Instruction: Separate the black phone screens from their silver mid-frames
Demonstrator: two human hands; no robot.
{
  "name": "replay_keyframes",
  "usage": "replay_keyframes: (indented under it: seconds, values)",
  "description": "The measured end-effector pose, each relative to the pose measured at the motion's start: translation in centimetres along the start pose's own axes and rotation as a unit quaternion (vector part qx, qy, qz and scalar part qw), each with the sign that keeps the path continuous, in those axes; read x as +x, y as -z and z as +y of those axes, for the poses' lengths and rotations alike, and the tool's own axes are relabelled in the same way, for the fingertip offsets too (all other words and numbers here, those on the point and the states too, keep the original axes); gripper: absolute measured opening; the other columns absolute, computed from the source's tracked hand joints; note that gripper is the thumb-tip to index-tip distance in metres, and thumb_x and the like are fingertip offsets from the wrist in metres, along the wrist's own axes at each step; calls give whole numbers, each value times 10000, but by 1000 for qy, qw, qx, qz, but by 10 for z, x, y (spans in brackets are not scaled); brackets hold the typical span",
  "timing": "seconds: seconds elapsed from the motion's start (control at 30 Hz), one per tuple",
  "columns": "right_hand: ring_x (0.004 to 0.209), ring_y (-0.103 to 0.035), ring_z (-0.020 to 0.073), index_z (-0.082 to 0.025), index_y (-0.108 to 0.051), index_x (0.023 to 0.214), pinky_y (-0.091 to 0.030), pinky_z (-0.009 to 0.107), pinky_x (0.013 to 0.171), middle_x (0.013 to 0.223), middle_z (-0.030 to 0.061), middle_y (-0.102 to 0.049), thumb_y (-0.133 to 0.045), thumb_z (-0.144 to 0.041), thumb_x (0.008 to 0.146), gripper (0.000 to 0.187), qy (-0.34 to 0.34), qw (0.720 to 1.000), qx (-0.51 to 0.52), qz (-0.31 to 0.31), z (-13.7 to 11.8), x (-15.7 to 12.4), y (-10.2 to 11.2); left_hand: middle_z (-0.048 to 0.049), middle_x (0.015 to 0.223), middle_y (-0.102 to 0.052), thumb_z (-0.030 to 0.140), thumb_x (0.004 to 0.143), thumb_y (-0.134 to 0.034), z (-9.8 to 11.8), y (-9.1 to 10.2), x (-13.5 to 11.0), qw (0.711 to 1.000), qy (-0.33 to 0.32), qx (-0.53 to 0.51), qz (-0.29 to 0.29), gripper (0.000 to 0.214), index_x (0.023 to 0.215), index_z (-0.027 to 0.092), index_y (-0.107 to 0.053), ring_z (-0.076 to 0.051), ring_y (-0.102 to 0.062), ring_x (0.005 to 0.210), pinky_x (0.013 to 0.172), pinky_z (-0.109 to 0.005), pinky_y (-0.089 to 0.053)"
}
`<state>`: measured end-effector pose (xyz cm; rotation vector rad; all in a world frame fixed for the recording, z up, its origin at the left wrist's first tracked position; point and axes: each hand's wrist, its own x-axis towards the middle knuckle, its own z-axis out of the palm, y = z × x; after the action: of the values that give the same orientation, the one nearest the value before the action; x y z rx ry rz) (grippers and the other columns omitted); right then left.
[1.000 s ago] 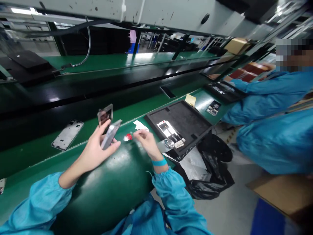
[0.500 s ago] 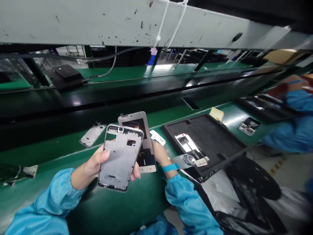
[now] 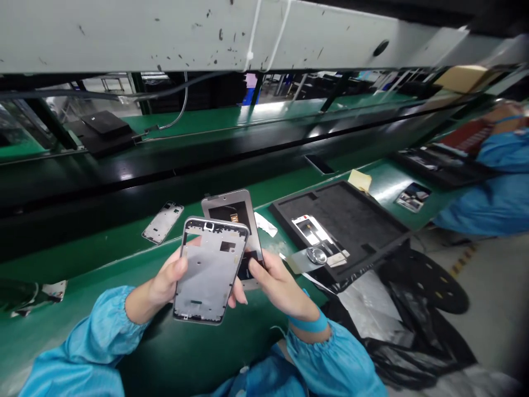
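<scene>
My left hand (image 3: 167, 278) is wrapped round a silver-grey phone frame (image 3: 209, 281), its thumb on the near face and its fingertips past the right edge. Behind that frame, partly covered by it, is a phone screen panel (image 3: 244, 207) with a grey border and a dark middle. My right hand (image 3: 281, 281) pinches the panel's right edge, thumb on the face toward me. Both parts are tilted up above the green bench. Another bare phone frame (image 3: 163, 222) lies on the bench to the left, and a white scrap (image 3: 265, 225) sits behind my right hand.
A black foam tray (image 3: 363, 220) on the right holds a few screen panels (image 3: 316, 234). A round metal piece (image 3: 317, 255) is by its near edge. Beyond are a dark phone (image 3: 319, 164) and a yellow pad (image 3: 359, 180). A co-worker's blue sleeve (image 3: 475, 204) shows far right.
My right hand has come round from behind the screen panel, and its thumb now rests on the panel's face. The left hand still holds the phone frame, slightly lower and further right.
</scene>
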<state>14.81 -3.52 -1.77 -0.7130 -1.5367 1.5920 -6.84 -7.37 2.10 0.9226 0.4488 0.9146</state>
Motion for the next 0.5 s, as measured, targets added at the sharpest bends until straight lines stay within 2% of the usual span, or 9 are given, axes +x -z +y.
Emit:
replay_keyframes:
  seconds: [0.07,0.1,0.2,0.27,0.3,0.37,0.43,0.5]
  values:
    - [618,-751,251,-209,-763,1193,-670,436,676,587,-17,-642,-625,-739,1010,577,-31,998,42,-44,-1,-1,-5,-150,997,-826,924,801,-678,0,-3,0,1000,-7,-14,5,872,1259,183,-668,-289,-786,799,750,-387,-633]
    - [637,-766,254,-215,-767,1194,-678,442,688,623,-3,-677,-621,-733,1016,566,-35,997,60,-38,1,-2,-5,-154,1021,-830,950,814,-631,0,-5,-1,1000,-12,-25,4,891,1248,174,-685,-279,-786,799,762,-379,-631]
    - [844,-829,284,-253,-802,1165,-706,455,788,893,69,-827,-745,-656,974,450,-1,993,98,68,11,-11,-1,-162,1075,-833,989,850,-510,1,-9,-5,998,-27,-55,8,967,1308,158,-695,-265,-792,821,794,-364,-626]
    - [940,-839,296,-291,-811,1162,-714,474,841,1020,66,-859,-783,-588,969,355,21,984,129,125,16,-19,5,-167,1088,-831,1023,839,-452,1,-12,-8,997,-29,-71,-7,1073,1426,147,-652,-262,-795,830,801,-366,-626]
    - [956,-840,302,-305,-811,1174,-716,496,859,1053,60,-864,-755,-586,989,341,24,980,144,134,17,-22,7,-162,1088,-830,1039,838,-403,1,-13,-10,997,-29,-77,-16,1125,1483,144,-623,-257,-794,826,798,-365,-625]
    - [955,-840,323,-313,-807,1218,-715,545,867,1106,70,-863,-621,-667,1035,439,20,980,164,115,17,-26,11,-135,1086,-829,1048,859,-264,3,-17,-13,996,-29,-74,-27,1178,1574,162,-570,-245,-793,827,793,-365,-617]
    - [970,-835,348,-297,-802,1275,-715,571,858,1158,101,-852,-469,-755,1047,610,18,984,160,81,16,-25,13,-99,1077,-829,1029,883,-166,7,-20,-16,998,-31,-58,-23,1155,1645,232,-510,-246,-795,832,790,-380,-607]
    - [1004,-829,356,-284,-800,1299,-718,562,845,1176,113,-846,-394,-777,1046,687,37,987,141,75,15,-23,13,-83,1073,-832,1029,884,-193,10,-23,-17,998,-26,-49,-22,1106,1668,306,-488,-252,-798,831,780,-390,-601]
